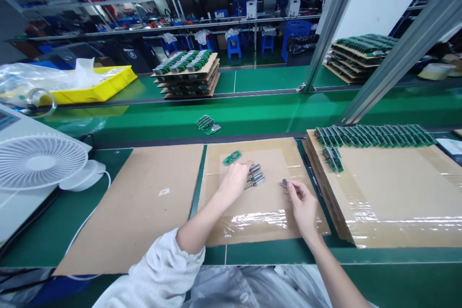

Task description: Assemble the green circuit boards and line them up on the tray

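Note:
Over the middle cardboard sheet (260,226), my left hand (234,180) is closed, its fingertips at a small group of boards with silver metal parts (256,178). What those fingers grip, if anything, is hidden. One green circuit board (232,157) lies flat just beyond this hand. To the right, my right hand (302,202) pinches a small silver-faced part (285,183) between thumb and fingers; most of that part is covered, and I cannot see whether it belongs to a board.
Stacked cardboard (397,187) at right carries rows of circuit boards (375,135). Several boards (208,125) lie on the green strip ahead. Bare cardboard (144,216) and a white fan (41,161) are left. Behind stand a yellow bin (104,89), layered board stacks (187,74) and metal posts (330,24).

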`<state>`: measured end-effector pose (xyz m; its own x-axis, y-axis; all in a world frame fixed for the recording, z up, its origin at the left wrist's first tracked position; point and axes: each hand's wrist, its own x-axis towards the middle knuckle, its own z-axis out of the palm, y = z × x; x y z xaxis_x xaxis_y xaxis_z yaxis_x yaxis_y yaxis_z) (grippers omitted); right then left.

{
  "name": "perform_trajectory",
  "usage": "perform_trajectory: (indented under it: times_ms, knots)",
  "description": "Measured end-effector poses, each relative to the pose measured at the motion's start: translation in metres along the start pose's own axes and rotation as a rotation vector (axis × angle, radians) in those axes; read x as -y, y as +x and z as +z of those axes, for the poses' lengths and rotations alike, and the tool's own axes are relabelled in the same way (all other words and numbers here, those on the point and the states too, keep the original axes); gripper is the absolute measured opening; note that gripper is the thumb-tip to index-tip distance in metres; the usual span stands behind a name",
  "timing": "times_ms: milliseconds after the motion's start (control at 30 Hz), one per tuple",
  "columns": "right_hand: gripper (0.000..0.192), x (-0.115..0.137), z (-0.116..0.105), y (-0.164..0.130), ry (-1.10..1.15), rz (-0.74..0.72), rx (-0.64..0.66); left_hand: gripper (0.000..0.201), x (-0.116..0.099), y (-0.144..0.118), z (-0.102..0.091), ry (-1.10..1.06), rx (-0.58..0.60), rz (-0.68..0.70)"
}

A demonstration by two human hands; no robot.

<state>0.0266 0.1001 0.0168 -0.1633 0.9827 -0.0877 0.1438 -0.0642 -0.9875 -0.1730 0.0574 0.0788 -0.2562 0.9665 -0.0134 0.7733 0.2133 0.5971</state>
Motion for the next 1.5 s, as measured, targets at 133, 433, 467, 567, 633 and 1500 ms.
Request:
perform_trajectory:
  times_ms: [133, 433, 467, 567, 633, 1500]
  knots:
    - [0.045, -0.004, 0.001, 0.000, -0.037, -0.017, 0.003, 0.023, -0.003, -0.006, 0.002, 0.069, 0.057, 0.025]
    - [0.044, -0.007, 0.000, -0.002, -0.020, -0.011, 0.032, 0.029, 0.036, 0.050, -0.041, 0.291, -0.104, -0.131]
    - [0.044, -0.007, 0.000, -0.002, -0.020, -0.013, 0.035, 0.035, 0.047, 0.065, -0.047, 0.319, -0.157, -0.159]
    - [0.043, -0.005, 0.001, -0.002, -0.024, -0.010, 0.037, 0.049, 0.080, 0.105, -0.059, 0.390, -0.256, -0.257]
    - [0.042, -0.003, 0.002, -0.003, -0.024, 0.000, 0.030, 0.053, 0.099, 0.123, -0.061, 0.412, -0.258, -0.281]
    - [0.051, -0.013, 0.013, 0.000, -0.004, 0.052, -0.090, 0.037, 0.116, 0.178, -0.055, 0.496, -0.106, -0.035]
